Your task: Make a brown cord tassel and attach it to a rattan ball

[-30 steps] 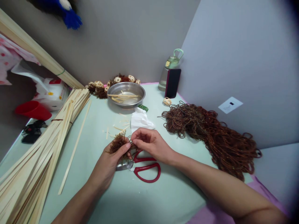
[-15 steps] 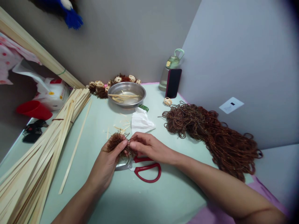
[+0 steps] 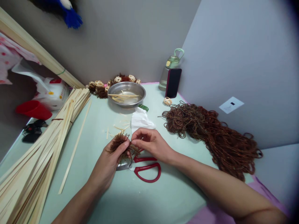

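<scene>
Well inside the desk's point(image 3: 130, 199) far edge, the tuft point(image 3: 117, 142) seems bunched, unfinished — left fingers point(image 3: 121, 148) pinch it, right fingers point(image 3: 141, 144) apparently a strand point(image 3: 130, 143).

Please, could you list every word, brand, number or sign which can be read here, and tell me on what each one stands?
No text can be read with certainty.
White package at the left: printed marks in red and yellow, too blurred to read.
White plate on the right wall: faint marks below a dark rectangle, too small to read.
Phone: dark screen, no text visible.
</scene>
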Tool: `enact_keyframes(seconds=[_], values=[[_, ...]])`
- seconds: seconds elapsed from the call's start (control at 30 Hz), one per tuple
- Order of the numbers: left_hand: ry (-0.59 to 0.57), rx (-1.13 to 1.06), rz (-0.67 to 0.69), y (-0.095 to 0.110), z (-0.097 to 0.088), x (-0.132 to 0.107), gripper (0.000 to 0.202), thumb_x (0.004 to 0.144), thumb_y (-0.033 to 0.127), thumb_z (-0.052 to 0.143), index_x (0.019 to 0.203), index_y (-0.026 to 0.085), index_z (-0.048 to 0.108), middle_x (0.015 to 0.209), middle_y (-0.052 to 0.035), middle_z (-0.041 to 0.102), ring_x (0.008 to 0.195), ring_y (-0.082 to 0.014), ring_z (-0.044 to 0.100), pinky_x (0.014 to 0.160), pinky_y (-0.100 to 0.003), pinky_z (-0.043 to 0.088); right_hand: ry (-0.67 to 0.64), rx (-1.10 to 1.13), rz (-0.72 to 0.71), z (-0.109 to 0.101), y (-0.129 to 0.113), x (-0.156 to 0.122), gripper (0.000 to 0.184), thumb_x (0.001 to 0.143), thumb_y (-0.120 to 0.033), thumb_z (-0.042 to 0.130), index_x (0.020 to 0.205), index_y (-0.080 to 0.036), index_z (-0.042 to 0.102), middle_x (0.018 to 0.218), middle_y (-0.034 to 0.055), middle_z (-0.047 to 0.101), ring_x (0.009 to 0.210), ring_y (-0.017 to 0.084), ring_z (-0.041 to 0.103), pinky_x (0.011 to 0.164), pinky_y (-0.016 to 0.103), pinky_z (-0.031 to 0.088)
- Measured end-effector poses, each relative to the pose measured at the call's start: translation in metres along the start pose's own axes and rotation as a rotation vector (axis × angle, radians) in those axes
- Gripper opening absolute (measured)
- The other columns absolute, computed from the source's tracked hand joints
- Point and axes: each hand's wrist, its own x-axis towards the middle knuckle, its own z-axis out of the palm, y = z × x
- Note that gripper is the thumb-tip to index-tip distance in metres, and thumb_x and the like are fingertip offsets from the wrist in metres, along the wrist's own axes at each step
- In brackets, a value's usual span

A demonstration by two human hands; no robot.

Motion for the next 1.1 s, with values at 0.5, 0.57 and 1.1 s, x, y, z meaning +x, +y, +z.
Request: enact_keyframes(seconds=[0.5,0.57,1.1], values=[[-0.034,-0.004,-0.06,0.001,-0.001,-0.001,0.021,0.074,0.033,0.08,0.088,0.019,0.073,0.075,0.002,0.063,0.063,-0.0098,0.055,0.063,-0.021,0.049,0.024,-0.068,-0.029,0.007,-0.004,-0.004,0.021,0.075,-0.003,0.058,0.092,-0.016,0.056,0.076,-0.0036,0.054,0.065,0.009,0.046,0.062,0.023,0.04],[-0.052,0.021,-0.051,0.0,-0.002,-0.001,0.021,0.074,0.034,0.08,0.088,0.02,0.073,0.075,0.0021,0.063,0.062,-0.0094,0.054,0.064,-0.021,0.049,0.028,-0.054,-0.024,0.007,-0.004,-0.004,0.023,0.075,-0.002,0.058,0.092,-0.016,0.055,0.076,-0.0038,0.054,0.065,0.009,0.047,0.063,0.023,0.041],[-0.096,-0.086,-0.046,0.007,-0.002,-0.004,0.017,0.079,0.03,0.077,0.09,0.02,0.07,0.083,0.0012,0.066,0.066,-0.0087,0.055,0.062,-0.018,0.05,0.025,0.001,0.006,0.008,-0.003,-0.004,0.02,0.075,-0.007,0.062,0.092,-0.016,0.055,0.079,-0.0029,0.053,0.07,0.01,0.047,0.067,0.024,0.038]])
